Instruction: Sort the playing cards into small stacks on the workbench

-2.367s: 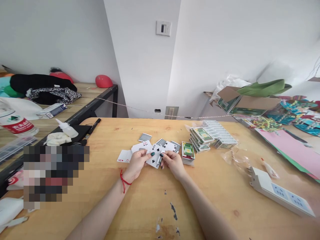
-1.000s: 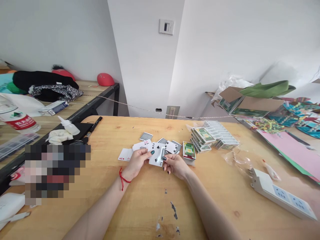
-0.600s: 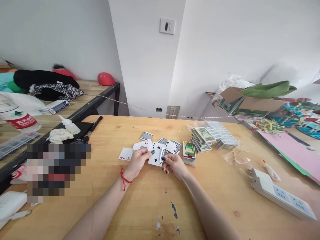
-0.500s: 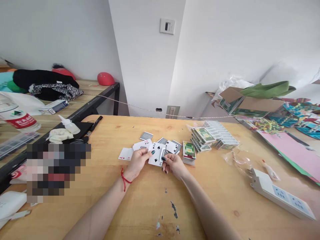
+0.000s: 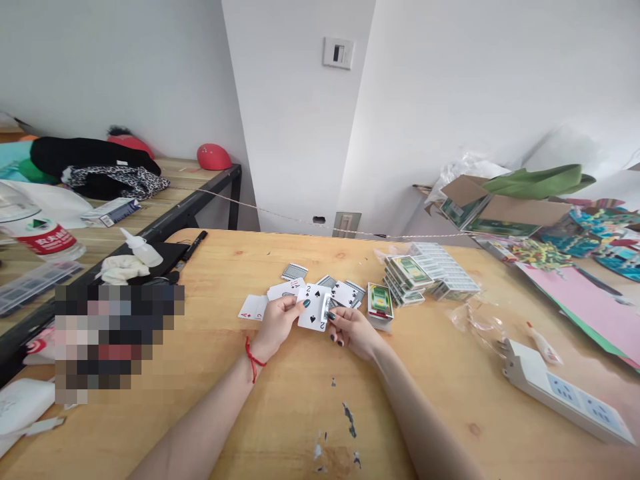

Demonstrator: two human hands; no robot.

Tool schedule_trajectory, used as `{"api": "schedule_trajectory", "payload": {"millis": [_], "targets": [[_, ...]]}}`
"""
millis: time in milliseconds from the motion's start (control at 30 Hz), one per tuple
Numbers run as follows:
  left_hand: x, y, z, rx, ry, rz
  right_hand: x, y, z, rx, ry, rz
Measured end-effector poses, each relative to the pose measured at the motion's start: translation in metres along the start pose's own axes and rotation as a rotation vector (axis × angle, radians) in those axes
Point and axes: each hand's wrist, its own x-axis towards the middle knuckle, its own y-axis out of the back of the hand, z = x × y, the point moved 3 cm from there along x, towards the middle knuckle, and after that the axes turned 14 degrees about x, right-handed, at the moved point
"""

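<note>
A two of spades playing card [image 5: 311, 313] faces me, held up between my hands over the table. My left hand [image 5: 277, 325] pinches its left side with the thumb on the face. On the other side, the fingers of my right hand [image 5: 356, 331] are closed on the right edge, which curls over and shows a patterned back. Whether more cards lie behind it I cannot tell. Around my hands are a red ace card [image 5: 249, 307], a face-down card [image 5: 294, 271] and a face-up black-suit card [image 5: 344, 293] overlapping patterned backs.
A green card box [image 5: 380, 300] stands right of the cards, beside stacked boxes [image 5: 407, 272]. Farther right lie a power strip [image 5: 565, 393] and a glue tube [image 5: 544, 343]. On the left are a white squeeze bottle [image 5: 143, 251] and a black marker [image 5: 195, 245].
My right hand has shifted slightly right along with the curled card edge. My left hand keeps its pinch on the two of spades. The whole view has drifted slightly.
</note>
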Motion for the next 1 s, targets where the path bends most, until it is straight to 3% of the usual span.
{"api": "schedule_trajectory", "payload": {"millis": [167, 400, 600, 833, 1000], "targets": [[0.001, -0.001, -0.004, -0.128, 0.051, -0.038, -0.002, 0.001, -0.002, 0.090, -0.021, -0.035], [0.002, -0.001, -0.006, -0.093, 0.015, -0.002, 0.001, -0.005, 0.004, 0.044, -0.025, -0.053], [0.001, -0.002, -0.001, -0.039, -0.032, 0.028, 0.004, -0.008, 0.007, -0.080, 0.035, 0.062], [-0.001, -0.005, 0.001, 0.073, -0.074, 0.024, 0.007, -0.017, 0.014, -0.198, 0.144, 0.095], [-0.001, -0.004, -0.001, 0.124, -0.104, 0.057, 0.006, -0.014, 0.020, -0.302, 0.175, 0.241]]}}
